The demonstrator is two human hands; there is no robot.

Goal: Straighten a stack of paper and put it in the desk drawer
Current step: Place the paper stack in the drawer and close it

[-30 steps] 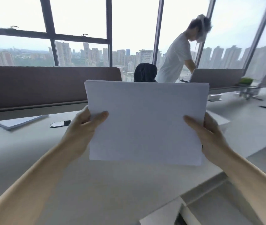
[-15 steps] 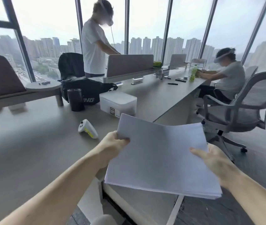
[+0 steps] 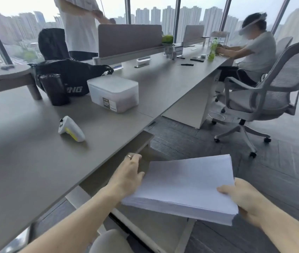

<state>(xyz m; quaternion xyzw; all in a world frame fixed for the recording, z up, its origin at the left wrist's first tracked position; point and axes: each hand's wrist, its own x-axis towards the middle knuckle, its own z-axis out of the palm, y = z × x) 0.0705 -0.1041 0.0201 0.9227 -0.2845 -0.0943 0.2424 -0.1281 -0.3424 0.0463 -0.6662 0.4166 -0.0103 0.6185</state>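
Both hands, left hand (image 3: 128, 177) and right hand (image 3: 243, 199), grip the paper stack (image 3: 185, 185) flat over the open drawer (image 3: 183, 234); best lowered level, edges kept square.

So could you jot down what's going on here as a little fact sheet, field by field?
holding: stack of paper, roughly flat, gripped at both ends
left hand: on the stack's left edge, ring on one finger
right hand: on the stack's right near corner
drawer: pulled out from under the desk, beneath the paper
paper in drawer: not yet
on the desk: white controller, clear storage box, black bag
nearby: office chair, two other people
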